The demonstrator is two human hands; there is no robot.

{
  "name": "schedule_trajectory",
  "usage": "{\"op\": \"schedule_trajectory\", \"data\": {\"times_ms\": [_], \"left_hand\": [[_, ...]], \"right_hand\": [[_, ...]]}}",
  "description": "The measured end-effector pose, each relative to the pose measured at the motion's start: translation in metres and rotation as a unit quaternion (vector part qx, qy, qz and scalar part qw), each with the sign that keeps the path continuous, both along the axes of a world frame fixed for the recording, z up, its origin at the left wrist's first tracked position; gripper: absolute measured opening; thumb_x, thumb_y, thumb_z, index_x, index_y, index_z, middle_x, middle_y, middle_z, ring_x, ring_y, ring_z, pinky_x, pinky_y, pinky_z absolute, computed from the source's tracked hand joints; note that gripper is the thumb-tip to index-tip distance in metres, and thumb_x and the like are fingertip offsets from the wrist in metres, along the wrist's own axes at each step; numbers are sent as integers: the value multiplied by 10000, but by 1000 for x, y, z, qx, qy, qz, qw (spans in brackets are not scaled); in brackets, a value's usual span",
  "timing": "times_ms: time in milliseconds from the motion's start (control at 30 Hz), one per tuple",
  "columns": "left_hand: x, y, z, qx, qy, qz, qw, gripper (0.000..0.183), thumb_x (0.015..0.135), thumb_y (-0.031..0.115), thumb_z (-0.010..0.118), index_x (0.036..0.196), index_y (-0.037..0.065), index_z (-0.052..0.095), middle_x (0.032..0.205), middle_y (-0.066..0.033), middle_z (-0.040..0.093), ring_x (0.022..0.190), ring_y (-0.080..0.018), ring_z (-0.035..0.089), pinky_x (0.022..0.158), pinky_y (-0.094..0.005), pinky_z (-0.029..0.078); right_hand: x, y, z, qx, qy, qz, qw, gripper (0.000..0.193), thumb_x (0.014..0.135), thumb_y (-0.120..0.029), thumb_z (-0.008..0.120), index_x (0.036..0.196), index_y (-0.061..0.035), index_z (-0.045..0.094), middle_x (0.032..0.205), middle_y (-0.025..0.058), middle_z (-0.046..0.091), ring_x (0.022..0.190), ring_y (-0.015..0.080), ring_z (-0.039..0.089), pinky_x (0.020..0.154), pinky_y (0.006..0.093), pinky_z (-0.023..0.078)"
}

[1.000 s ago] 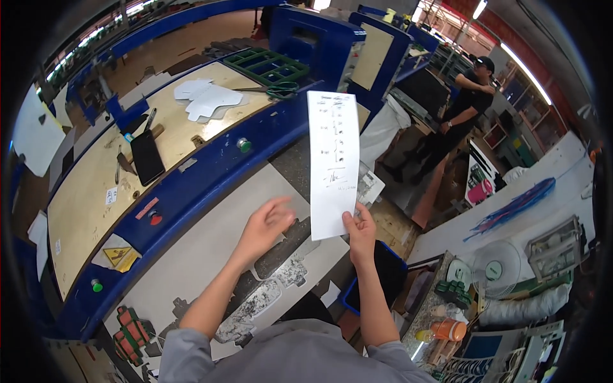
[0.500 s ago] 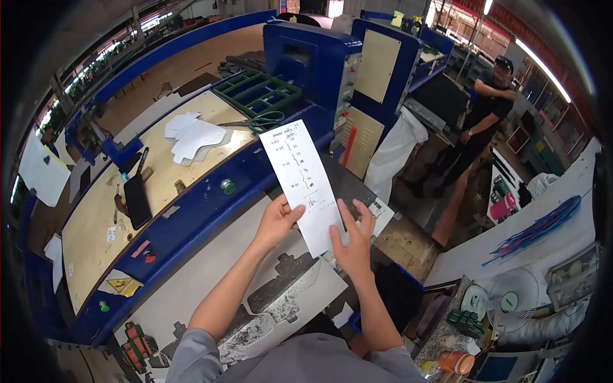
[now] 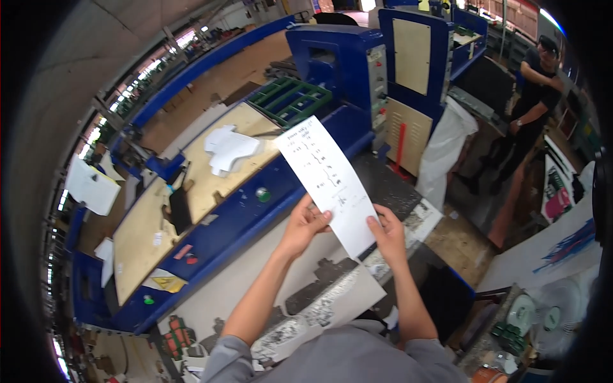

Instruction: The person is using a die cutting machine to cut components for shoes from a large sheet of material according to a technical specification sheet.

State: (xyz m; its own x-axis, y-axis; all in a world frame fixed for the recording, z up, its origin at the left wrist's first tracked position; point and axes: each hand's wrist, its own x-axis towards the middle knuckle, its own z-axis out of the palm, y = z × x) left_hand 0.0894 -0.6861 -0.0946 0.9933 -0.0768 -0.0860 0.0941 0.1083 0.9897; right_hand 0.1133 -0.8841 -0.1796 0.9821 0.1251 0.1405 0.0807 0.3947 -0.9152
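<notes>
A long white sheet of paper with handwriting is held up in front of me, over the blue machine's front edge. My left hand pinches its lower left edge, thumb on top. On the lower right edge my right hand has closed, its thumb on the face of the sheet and the fingers behind it. Below the paper lies a pale grey sheet with dark cut-out shapes and speckled areas.
The blue machine's tan bed carries a stack of white cut-outs, a black phone and a green frame. At the far right stands a person with arms folded. A fan is at lower right.
The view has swung, so the surroundings sit further right and lower. My right hand's fingers, spread before, have closed onto the paper's edge. My left hand keeps its pinch.
</notes>
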Motion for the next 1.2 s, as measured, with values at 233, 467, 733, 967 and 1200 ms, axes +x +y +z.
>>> {"op": "schedule_trajectory", "data": {"times_ms": [233,467,733,967,1200], "left_hand": [[-9,11,9,11,-42,-13,999,560,933,58,574,1437,104,332,1175,-92,641,1032,-165,624,832,-314,531],[-45,47,-53,122,-17,73,990,425,902,-9,558,1308,22,436,1050,-103,668,860,-163,653,731,-299,539],[-130,79,-201,93,94,58,990,441,862,-77,556,1281,-4,438,943,-132,678,740,-180,670,587,-275,570],[-141,88,-225,72,114,49,990,499,889,-69,511,1360,16,369,980,-153,682,768,-200,681,609,-277,571],[-130,67,-202,52,93,51,993,500,899,-62,496,1364,6,328,960,-153,682,750,-194,677,606,-273,567]], "right_hand": [[4,4,7,0,-28,13,1000,241,938,-96,599,1128,49,567,950,101,685,813,87,622,716,219,489],[-17,32,-29,-218,-7,156,963,353,891,-242,658,1119,23,618,976,144,687,854,159,639,774,320,507],[-110,49,-156,-298,77,234,922,388,890,-341,642,1092,-10,644,938,111,697,838,170,636,776,316,492],[-134,57,-157,-298,104,214,924,390,894,-340,635,1082,2,634,911,111,688,842,175,630,777,317,485],[-138,50,-148,-347,74,146,923,416,867,-382,635,1035,-2,638,914,170,685,855,271,658,774,366,494]]}}
